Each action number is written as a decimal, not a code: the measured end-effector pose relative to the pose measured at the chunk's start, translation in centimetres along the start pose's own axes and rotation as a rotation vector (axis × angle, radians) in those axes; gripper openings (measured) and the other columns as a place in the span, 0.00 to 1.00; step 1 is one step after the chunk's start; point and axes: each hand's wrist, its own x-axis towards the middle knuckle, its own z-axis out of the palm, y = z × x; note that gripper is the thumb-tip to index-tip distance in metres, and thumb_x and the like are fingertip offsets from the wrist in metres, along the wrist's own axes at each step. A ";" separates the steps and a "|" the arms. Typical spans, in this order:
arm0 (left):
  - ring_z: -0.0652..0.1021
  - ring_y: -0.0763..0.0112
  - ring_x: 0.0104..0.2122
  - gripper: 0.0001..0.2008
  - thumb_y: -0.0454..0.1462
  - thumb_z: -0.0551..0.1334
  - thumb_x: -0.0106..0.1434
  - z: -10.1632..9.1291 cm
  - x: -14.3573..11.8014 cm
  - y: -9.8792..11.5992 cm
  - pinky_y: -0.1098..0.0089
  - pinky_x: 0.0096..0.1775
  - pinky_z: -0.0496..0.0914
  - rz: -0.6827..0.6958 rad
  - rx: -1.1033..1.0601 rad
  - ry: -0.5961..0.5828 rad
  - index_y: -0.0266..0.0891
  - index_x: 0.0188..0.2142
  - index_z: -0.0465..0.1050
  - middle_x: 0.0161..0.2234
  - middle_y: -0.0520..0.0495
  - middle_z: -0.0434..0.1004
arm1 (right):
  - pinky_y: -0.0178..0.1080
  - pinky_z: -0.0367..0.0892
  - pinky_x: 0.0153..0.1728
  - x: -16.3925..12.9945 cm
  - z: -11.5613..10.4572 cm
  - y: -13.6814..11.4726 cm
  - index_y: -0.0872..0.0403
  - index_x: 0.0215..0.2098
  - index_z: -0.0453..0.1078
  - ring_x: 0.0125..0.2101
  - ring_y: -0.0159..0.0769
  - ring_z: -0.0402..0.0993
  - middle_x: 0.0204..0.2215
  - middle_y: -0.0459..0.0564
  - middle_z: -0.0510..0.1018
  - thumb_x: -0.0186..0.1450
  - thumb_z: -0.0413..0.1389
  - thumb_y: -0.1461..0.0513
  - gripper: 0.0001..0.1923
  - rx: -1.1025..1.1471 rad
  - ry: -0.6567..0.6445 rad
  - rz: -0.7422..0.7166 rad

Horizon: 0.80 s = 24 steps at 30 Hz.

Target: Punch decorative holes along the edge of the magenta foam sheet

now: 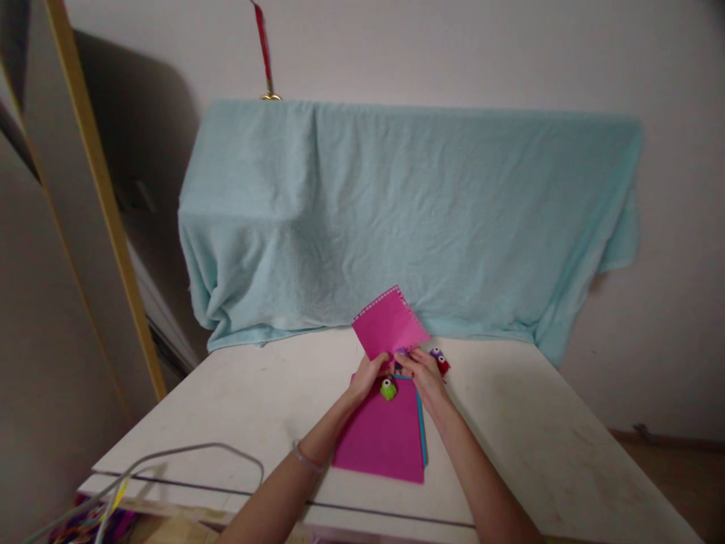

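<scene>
- On the white table (238, 408), just in front of me, my left hand (368, 378) and right hand (424, 375) meet at the near edge of a pink paper sheet (390, 325).
- That sheet stands tilted up and away from my fingers, towards the far side; its upper edge carries a row of small punched marks.
- Both hands pinch its lower edge, and a purple punch (402, 353) seems wedged between them, though how my fingers close on it is hard to tell.
- A green punch (388, 389) lies just near of my left fingers, on a flat pink sheet (382, 442) stacked over a blue one (422, 434).
- A red-and-purple punch (439, 360) sits just right of my right hand, which is nearer to it.
- Behind, a pale blue towel (408, 219) drapes something bulky.
</scene>
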 end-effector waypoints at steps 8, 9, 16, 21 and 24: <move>0.72 0.69 0.25 0.13 0.44 0.63 0.54 0.3 -0.5 0.4 0.70 0.33 0.66 0.031 0.046 0.008 0.37 0.23 0.70 0.22 0.47 0.73 | 0.34 0.58 0.23 -0.4 0.5 -0.6 0.55 0.28 0.76 0.22 0.30 0.69 0.24 0.45 0.77 0.48 0.73 0.56 0.16 0.057 0.010 -0.009; 0.72 0.69 0.25 0.12 0.44 0.64 0.54 0.3 -0.5 0.5 0.70 0.33 0.66 0.024 0.044 0.019 0.37 0.23 0.69 0.22 0.47 0.73 | 0.33 0.57 0.22 -0.4 0.5 -0.6 0.55 0.29 0.76 0.22 0.30 0.69 0.24 0.44 0.77 0.49 0.73 0.56 0.16 0.056 0.007 -0.010; 0.73 0.68 0.26 0.14 0.46 0.66 0.54 0.4 -0.3 0.3 0.68 0.35 0.70 0.035 -0.016 0.012 0.37 0.25 0.70 0.24 0.47 0.73 | 0.33 0.56 0.23 0.2 0.1 0.2 0.54 0.29 0.74 0.21 0.28 0.65 0.22 0.42 0.75 0.51 0.72 0.52 0.18 0.006 -0.033 -0.029; 0.75 0.66 0.27 0.14 0.46 0.64 0.56 0.1 0.1 -0.2 0.67 0.35 0.71 0.083 0.013 0.019 0.38 0.24 0.69 0.24 0.46 0.74 | 0.33 0.60 0.26 0.2 0.2 0.5 0.53 0.31 0.74 0.24 0.29 0.67 0.25 0.42 0.75 0.51 0.72 0.52 0.18 0.031 -0.039 -0.032; 0.75 0.66 0.26 0.14 0.46 0.64 0.55 -0.2 0.3 -0.5 0.67 0.35 0.71 0.074 0.007 0.040 0.38 0.23 0.70 0.23 0.46 0.74 | 0.34 0.59 0.26 0.2 0.2 0.5 0.53 0.30 0.74 0.24 0.29 0.66 0.25 0.42 0.75 0.52 0.71 0.51 0.17 0.033 -0.038 -0.030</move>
